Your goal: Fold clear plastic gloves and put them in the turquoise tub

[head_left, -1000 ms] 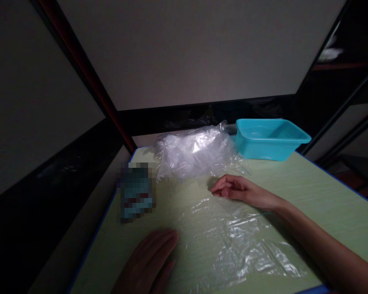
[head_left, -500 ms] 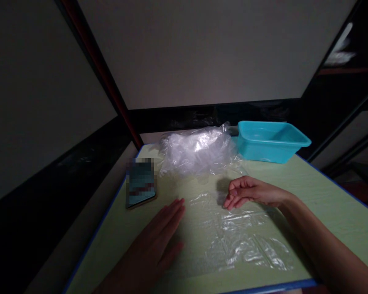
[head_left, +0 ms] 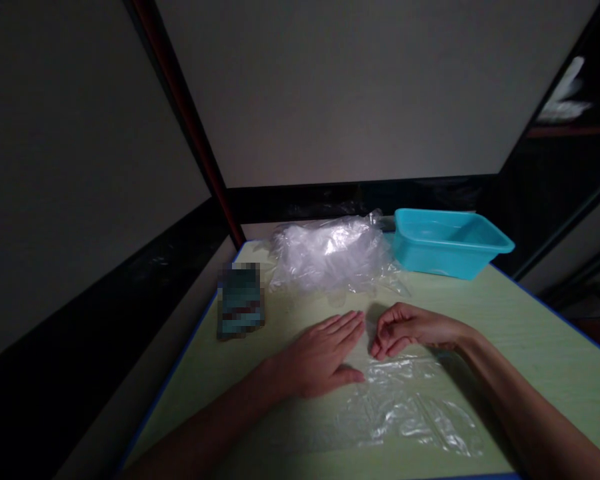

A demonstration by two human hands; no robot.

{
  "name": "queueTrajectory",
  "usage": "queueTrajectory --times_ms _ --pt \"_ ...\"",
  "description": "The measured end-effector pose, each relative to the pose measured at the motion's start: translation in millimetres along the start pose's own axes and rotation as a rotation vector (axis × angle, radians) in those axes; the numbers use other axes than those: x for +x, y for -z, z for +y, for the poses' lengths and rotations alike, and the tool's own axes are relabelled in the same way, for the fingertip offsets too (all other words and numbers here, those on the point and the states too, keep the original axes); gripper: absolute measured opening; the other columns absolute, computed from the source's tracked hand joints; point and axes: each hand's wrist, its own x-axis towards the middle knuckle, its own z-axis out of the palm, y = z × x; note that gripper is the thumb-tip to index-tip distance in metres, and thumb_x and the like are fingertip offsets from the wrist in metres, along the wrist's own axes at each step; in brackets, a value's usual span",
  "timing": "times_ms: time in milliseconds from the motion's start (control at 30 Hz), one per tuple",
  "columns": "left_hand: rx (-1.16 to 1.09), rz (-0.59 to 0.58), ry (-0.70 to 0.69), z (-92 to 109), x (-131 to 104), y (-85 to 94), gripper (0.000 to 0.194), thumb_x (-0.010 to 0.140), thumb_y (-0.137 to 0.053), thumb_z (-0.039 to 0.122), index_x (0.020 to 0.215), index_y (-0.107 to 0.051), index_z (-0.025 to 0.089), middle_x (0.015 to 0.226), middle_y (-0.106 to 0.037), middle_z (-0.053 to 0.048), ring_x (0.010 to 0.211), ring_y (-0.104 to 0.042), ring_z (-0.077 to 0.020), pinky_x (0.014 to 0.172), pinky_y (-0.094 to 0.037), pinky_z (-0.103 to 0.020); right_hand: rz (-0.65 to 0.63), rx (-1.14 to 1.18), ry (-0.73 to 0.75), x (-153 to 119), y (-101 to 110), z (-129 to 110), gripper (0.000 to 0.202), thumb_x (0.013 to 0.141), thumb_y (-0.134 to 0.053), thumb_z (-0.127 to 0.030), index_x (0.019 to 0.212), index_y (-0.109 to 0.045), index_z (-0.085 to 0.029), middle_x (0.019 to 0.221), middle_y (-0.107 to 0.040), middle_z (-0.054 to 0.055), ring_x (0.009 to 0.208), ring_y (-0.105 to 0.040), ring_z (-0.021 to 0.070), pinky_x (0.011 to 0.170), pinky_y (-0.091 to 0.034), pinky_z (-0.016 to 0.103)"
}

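A clear plastic bag (head_left: pixel 410 407) lies flat and a little wrinkled on the pale green table (head_left: pixel 540 360). My left hand (head_left: pixel 325 353) rests palm down over the bag's left part, fingers stretched out and thumb apart, holding nothing. Just right of its fingertips, my right hand (head_left: pixel 400 330) stands on its side at the bag's upper edge with the fingers curled in. What those curled fingers hold, if anything, is hidden. Behind both hands sits a crumpled heap of clear plastic (head_left: pixel 330 253).
A turquoise basin (head_left: pixel 445 243) stands at the back right of the table. At the left edge lies a phone-like object (head_left: pixel 241 300), its surface pixelated. Pale wall panels rise behind and to the left. A white item (head_left: pixel 567 93) is on a dark shelf at the upper right.
My left hand has moved right and away from me across the bag, close to my right hand. The right hand's fingers are curled more tightly. The view has shifted slightly.
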Motion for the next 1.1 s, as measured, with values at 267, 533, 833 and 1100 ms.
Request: queueTrajectory --times_ms 267,533,833,1100 --pt "-0.020 -0.042 0.033 -24.3 -11.7 1.5 0.073 0.090 -0.037 0.055 0.139 -0.020 0.003 0.147 -0.015 -0.019 0.136 -0.010 -0.0234 0.110 -0.014 -0.036 0.012 -0.010 -0.055 -0.4 2.1 0.1 0.013 0.070 -0.066 -0.025 0.070 -0.064 -0.012 0.082 -0.072 0.007 0.076 -0.068 0.0133 0.070 -0.051 0.023" --pt "0.023 0.013 0.092 -31.5 -23.8 6.1 0.077 0.088 -0.041 0.056 0.139 -0.019 0.002 0.146 -0.017 -0.022 0.135 -0.013 -0.0248 0.109 -0.017 -0.039 0.048 -0.042 -0.005 -1.5 0.1 -0.4 0.017 0.070 -0.066 -0.029 0.071 -0.062 -0.013 0.082 -0.072 0.008 0.075 -0.068 0.0153 0.069 -0.052 0.026" --pt "0.044 0.166 -0.143 -11.9 -17.7 11.5 0.047 0.089 -0.049 0.040 0.125 -0.045 0.010 0.134 -0.046 -0.013 0.126 -0.039 -0.0221 0.105 -0.029 -0.038 0.418 -0.196 0.185 -16.4 20.2 -4.9 0.023 0.084 -0.050 -0.039 0.074 -0.049 -0.018 0.073 -0.070 0.008 0.060 -0.065 0.0118 0.050 -0.045 0.022" --pt "0.042 0.325 -0.210 -7.7 -17.6 4.5 0.020 0.088 -0.042 0.016 0.089 -0.062 0.013 0.096 -0.070 -0.009 0.093 -0.064 -0.0176 0.092 -0.044 -0.036 0.407 -0.527 0.331 -24.2 15.9 -2.0 0.021 0.085 -0.048 -0.038 0.076 -0.050 -0.019 0.080 -0.067 0.006 0.082 -0.064 0.0196 0.071 -0.047 0.032"
